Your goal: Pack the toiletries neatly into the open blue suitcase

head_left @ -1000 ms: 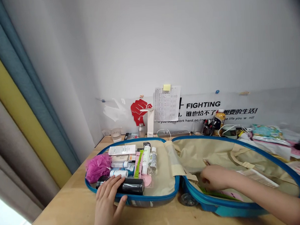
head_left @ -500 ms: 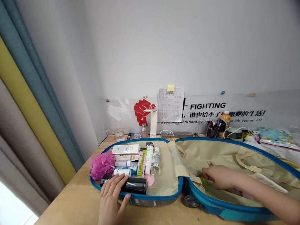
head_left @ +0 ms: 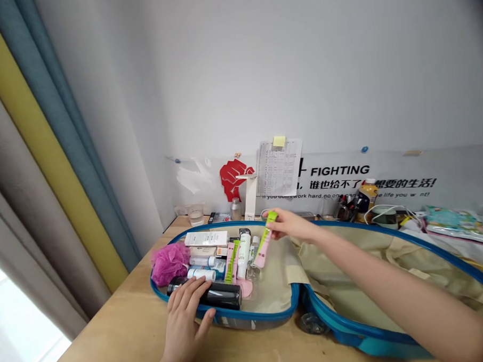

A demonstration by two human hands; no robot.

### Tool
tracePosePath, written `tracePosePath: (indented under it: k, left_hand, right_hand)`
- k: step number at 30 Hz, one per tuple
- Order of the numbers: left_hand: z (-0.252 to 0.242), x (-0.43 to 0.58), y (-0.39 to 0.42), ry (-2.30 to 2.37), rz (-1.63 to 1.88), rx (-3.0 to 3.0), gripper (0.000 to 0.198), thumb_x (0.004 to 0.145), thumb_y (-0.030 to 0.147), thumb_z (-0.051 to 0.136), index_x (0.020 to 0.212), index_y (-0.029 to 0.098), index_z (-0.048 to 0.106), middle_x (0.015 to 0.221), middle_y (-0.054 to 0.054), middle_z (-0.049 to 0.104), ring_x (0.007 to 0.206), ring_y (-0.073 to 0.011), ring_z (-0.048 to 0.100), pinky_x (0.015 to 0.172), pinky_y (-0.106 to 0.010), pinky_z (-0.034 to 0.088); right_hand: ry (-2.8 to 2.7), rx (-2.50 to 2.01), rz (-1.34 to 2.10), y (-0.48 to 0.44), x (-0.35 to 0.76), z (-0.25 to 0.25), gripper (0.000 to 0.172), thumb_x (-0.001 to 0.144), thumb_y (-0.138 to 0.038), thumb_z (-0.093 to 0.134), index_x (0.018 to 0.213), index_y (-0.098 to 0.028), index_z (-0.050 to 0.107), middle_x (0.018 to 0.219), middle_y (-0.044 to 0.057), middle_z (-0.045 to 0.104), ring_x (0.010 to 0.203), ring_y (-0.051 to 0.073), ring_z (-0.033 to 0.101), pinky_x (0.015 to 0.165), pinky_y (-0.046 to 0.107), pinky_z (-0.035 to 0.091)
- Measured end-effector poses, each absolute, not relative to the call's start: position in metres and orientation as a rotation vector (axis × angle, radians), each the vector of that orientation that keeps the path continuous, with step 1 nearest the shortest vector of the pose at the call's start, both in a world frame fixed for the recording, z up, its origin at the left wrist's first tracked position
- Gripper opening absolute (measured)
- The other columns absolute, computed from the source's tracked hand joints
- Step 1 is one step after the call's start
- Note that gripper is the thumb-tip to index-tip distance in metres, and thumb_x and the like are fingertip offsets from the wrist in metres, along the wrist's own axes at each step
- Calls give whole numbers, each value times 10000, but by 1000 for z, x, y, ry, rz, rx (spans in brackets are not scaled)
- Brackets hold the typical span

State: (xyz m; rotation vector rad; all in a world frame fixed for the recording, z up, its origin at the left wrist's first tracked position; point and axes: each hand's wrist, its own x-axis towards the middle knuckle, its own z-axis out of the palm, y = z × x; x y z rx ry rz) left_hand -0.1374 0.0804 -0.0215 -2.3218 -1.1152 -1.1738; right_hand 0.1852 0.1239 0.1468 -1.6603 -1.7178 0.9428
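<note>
My right hand (head_left: 282,223) pinches a green-and-pink packet (head_left: 263,246) near its upper end; it hangs tilted below my fingers over the suitcase (head_left: 276,291). Held only there, it could slip and knock the clear bottle (head_left: 254,248) beside it. Under my left hand's (head_left: 184,316) relaxed, spread fingers, the black cylinder (head_left: 225,295) could roll if pushed.

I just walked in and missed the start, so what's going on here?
Someone's right hand holds a slim pink-and-green packet over the left half of an open, blue-rimmed suitcase with beige lining. Their left hand rests on a shiny black cylinder near the front edge of that half. A similar pink-and-green packet lies there too, along with a fluffy magenta mesh pouf and a long white box.
</note>
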Motion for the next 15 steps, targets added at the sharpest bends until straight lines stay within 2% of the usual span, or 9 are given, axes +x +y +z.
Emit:
tracePosePath:
  k: [4, 8, 15]
  left_hand:
    - [-21, -137, 79, -1099, -1169, -2323, 372, 919, 417, 492, 1231, 239, 589, 1198, -59, 687, 1132, -243, 595, 942, -380, 398]
    - [-23, -138, 80, -1117, -1147, -2319, 382, 918, 426, 493, 1237, 241, 591, 1204, -59, 684, 1130, -242, 596, 950, -383, 399]
    - [-28, -140, 82, -1107, -1137, -2311, 398, 904, 440, 518, 1249, 256, 589, 1207, -50, 679, 1125, -242, 595, 939, -372, 409]
  right_hand:
    - [-1795, -1696, 1034, 158, 138, 113, 304, 928, -322, 561, 1179, -150, 551, 941, 22, 640, 732, 100, 623, 653, 271, 551]
    - [-1928, -1749, 1024, 171, 119, 89, 307, 922, -354, 568, 1151, -150, 578, 1000, 38, 641, 786, 113, 627, 678, 286, 554]
    - [-2076, -1835, 621, 170, 120, 74, 342, 904, -379, 586, 1170, -164, 583, 1131, 64, 622, 979, 175, 616, 848, 395, 530]
